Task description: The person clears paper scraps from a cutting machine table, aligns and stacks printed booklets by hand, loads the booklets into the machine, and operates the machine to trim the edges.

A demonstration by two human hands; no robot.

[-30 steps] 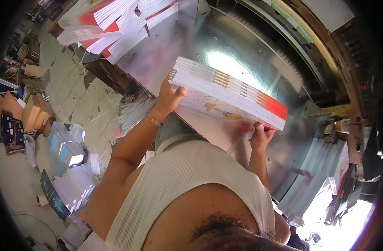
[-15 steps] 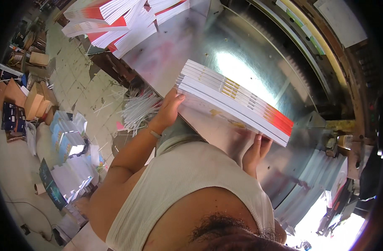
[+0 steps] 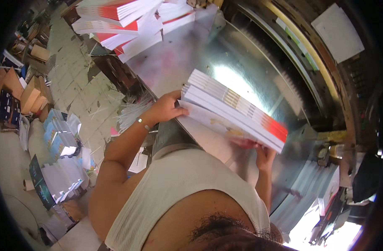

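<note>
A stack of booklets [image 3: 235,112] with white page edges and red at the right end is held on edge between my two hands, over a shiny metal table [image 3: 166,79]. My left hand [image 3: 169,108] closes on the stack's left end, thumb on the near face. Under the right end, my right hand [image 3: 265,157] grips the lower corner; some of its fingers are hidden beneath. The near cover [image 3: 216,122], pale with yellowish print, stands slightly away from the rest at the left.
Piles of red and white booklets [image 3: 128,27] lie at the table's far left. Paper strips [image 3: 132,113] hang or lie beside its left edge. On the floor at left stand bundles of blue booklets [image 3: 59,136] and cardboard boxes [image 3: 32,96]. A machine frame [image 3: 325,77] rises at right.
The stack has tilted and shifted a little downward, and its near cover has come away from the block at the left. Both hands remain on it; the view has shifted slightly.
</note>
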